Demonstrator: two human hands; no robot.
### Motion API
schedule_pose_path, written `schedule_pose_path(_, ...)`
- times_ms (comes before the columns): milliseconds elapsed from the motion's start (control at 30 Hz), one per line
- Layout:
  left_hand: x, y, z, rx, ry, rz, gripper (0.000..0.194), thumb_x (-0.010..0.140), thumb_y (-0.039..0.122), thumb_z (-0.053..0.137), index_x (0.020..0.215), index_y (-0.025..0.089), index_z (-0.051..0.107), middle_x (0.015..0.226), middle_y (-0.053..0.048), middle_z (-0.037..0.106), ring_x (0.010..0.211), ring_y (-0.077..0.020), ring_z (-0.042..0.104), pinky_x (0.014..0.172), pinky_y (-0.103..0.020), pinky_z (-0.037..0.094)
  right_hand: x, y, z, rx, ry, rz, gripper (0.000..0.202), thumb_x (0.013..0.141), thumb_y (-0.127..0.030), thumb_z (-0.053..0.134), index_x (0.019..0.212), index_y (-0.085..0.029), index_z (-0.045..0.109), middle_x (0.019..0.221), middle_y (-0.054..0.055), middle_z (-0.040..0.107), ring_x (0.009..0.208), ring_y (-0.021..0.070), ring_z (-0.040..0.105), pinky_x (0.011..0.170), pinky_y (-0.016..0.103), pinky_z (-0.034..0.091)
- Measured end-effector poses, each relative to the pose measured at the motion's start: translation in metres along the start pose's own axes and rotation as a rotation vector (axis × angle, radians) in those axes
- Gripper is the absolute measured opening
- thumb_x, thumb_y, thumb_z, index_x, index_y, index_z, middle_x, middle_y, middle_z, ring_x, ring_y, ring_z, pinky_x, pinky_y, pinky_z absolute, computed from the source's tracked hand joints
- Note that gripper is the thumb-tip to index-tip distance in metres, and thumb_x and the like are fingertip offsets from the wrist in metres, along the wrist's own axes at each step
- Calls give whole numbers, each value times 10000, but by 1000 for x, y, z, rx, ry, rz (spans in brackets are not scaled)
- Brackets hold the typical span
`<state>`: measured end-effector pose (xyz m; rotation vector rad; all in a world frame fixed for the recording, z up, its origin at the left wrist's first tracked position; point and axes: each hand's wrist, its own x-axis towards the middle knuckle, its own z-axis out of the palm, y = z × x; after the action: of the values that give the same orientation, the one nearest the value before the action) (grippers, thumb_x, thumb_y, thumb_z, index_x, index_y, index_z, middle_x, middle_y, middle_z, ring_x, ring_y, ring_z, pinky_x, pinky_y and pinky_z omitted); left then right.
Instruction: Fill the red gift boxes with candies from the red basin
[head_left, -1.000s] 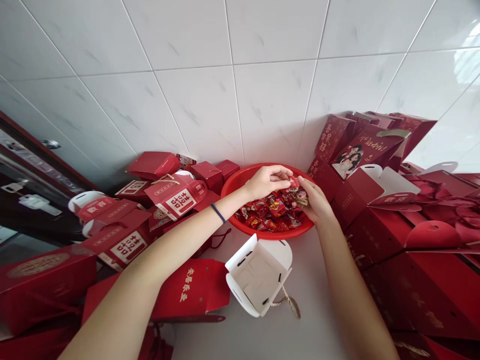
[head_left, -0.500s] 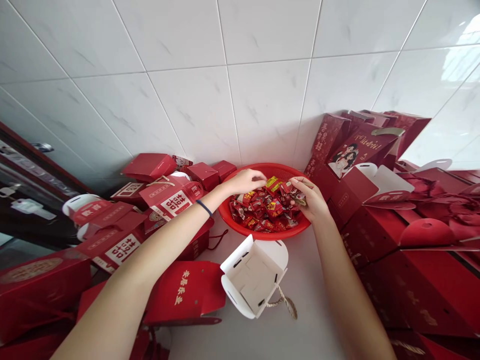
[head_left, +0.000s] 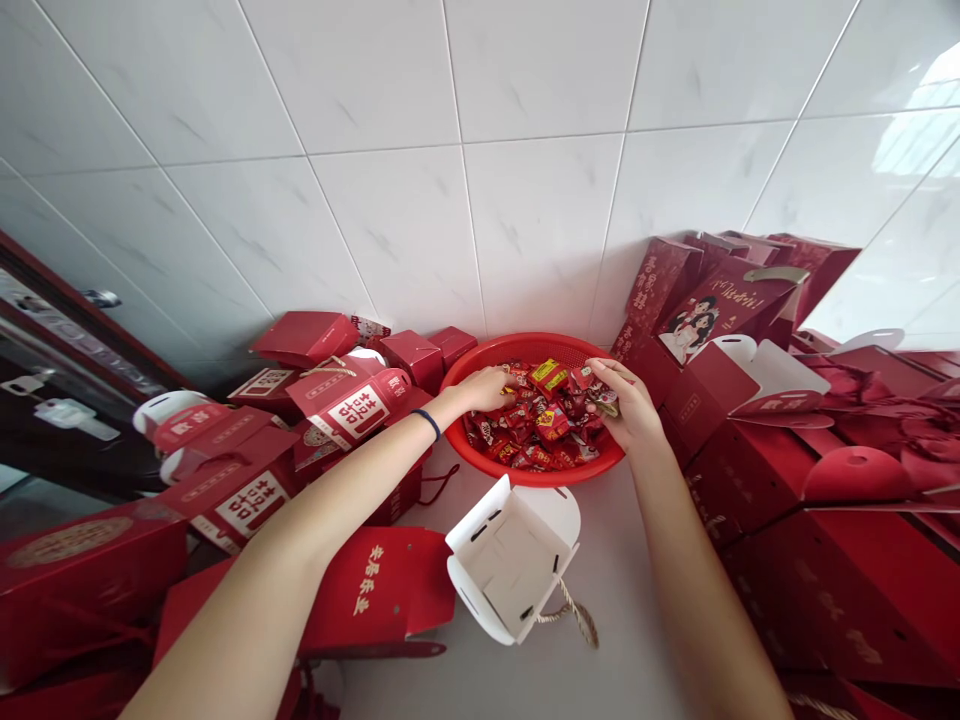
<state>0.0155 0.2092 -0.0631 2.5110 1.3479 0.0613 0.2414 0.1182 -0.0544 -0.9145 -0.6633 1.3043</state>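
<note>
A red plastic basket holds a heap of wrapped candies, mostly red with some yellow. Into the left part of the heap reaches my left hand, its fingers curled down and closed among the wrappers. Its fingertips are partly hidden, so what they pinch does not show. Over the basket's right side, my right hand is closed around several wrapped candies, held between thumb and fingers. In front of the basket lies an unfolded-top gift box with a white inside and a rope handle; nothing shows inside it.
Red gift boxes crowd the left side, some with rope handles. Stacked red boxes and upright gift bags fill the right. A tiled wall rises behind the basket.
My left hand has lowered from above the basket into the candies, and its fingers have closed. My right hand stays at the right side, still holding candies. The view has shifted slightly.
</note>
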Motion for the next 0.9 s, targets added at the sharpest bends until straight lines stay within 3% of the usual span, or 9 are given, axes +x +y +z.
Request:
schedule_pose_path(133, 3, 20, 3, 78, -121, 3, 479, 808, 331, 683, 1282, 262, 668, 1292, -76, 687, 1190, -278, 621, 998, -317, 472, -1, 0, -1, -16, -41, -10, 465, 450, -384, 930, 810, -195, 705, 690, -26, 667, 590, 126, 589, 406, 201, 421)
schedule_pose_path(267, 0, 37, 2, 139, -270, -2, 523, 726, 319, 754, 1239, 239, 696, 1197, -87, 724, 1008, -275, 681, 857, -305, 526, -1, -1, -1, -2, -46, -4, 466, 440, -392, 932, 802, -199, 712, 674, -36, 654, 577, 114, 577, 403, 194, 421)
schedule_pose_path(367, -5, 45, -3, 164, -349, -18, 442, 702, 295, 764, 1132, 198, 745, 1094, -95, 753, 898, -265, 691, 751, -290, 532, 1, 0, -2, 22, -24, -9, 439, 451, -394, 920, 786, -202, 711, 693, -34, 666, 585, 119, 589, 394, 194, 412)
schedule_pose_path(500, -8, 45, -16, 131, -442, -21, 280, 632, 304, 815, 893, 205, 797, 849, -35, 777, 758, -220, 691, 622, -240, 502, 6, 2, -5, 90, 12, -41, 366, 500, -372, 896, 760, -209, 695, 712, -37, 679, 605, 119, 605, 392, 188, 408)
schedule_pose_path(567, -4, 40, -23, 111, -398, -22, 259, 674, 300, 785, 920, 220, 799, 877, -19, 785, 792, -206, 698, 641, -222, 499, 7, 3, -6, 127, 38, -49, 355, 507, -359, 891, 760, -209, 692, 706, -39, 680, 595, 115, 601, 385, 185, 406)
schedule_pose_path(667, 6, 26, -30, 111, -205, -77, 317, 791, 200, 637, 1081, 207, 766, 1056, -53, 782, 900, -197, 707, 721, -214, 504, 9, 4, -7, 150, 50, -54, 354, 522, -348, 889, 775, -210, 683, 701, -43, 681, 583, 115, 609, 381, 187, 413)
schedule_pose_path(767, 18, 12, -30, 127, -28, -149, 417, 805, 117, 570, 1192, 174, 713, 1202, -117, 742, 1005, -218, 705, 789, -229, 513, 9, 4, -7, 151, 50, -56, 346, 533, -346, 889, 769, -210, 676, 685, -45, 678, 564, 115, 609, 379, 187, 419)
schedule_pose_path(900, 30, 3, -23, 131, 56, -140, 523, 801, 64, 560, 1296, 204, 654, 1361, -104, 667, 1216, -227, 637, 958, -242, 488, 8, 2, -5, 160, 70, -43, 321, 528, -320, 880, 754, -208, 683, 670, -42, 677, 552, 117, 603, 378, 193, 422)
